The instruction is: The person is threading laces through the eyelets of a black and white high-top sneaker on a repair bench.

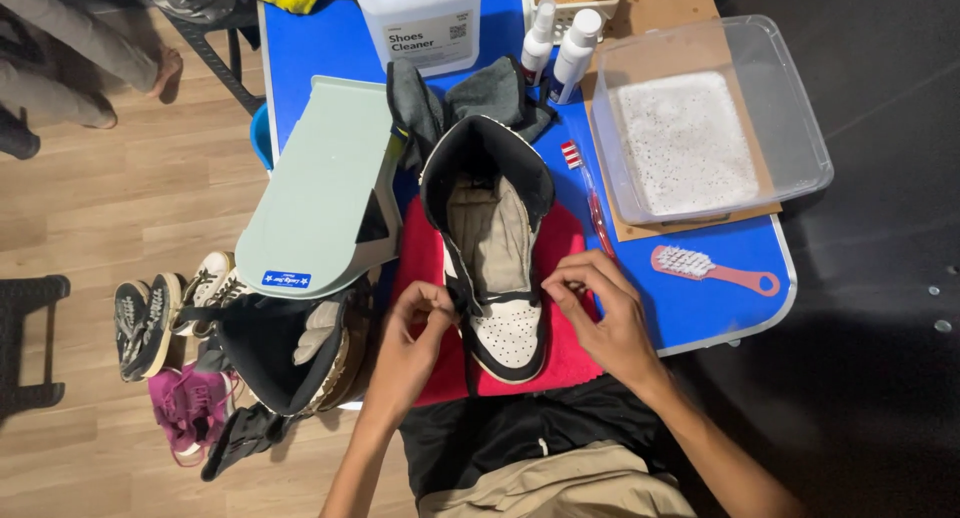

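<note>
Grip, left hand (412,330): fingertips pinched together on a black lace at the near left edge of the high-top sneaker (492,253).
Grip, right hand (600,313): fingers curled, tips pressed on the sneaker's near right edge beside the perforated toe; whether they pinch a lace cannot be told.
Sneaker: black and white, toe toward the person, collar open and facing away, tongue exposed.
Red cloth (562,358): directly beneath the sneaker, on the blue table (700,298).
Dark grey cloth (480,93): just beyond the sneaker's collar.
Toothbrush (590,193): just right of the sneaker, lying lengthwise.
Pink scrub brush (712,269): farther right of the sneaker, near the table edge.
Clear tub (800,118): right of and beyond the sneaker, foamy liquid inside.
Spray bottles (560,46): beyond the sneaker, beside a large white jug (420,18).
Pale green stool (320,193): left of the sneaker.
Shoe pile (190,348): left of the sneaker, on the wooden floor.
</note>
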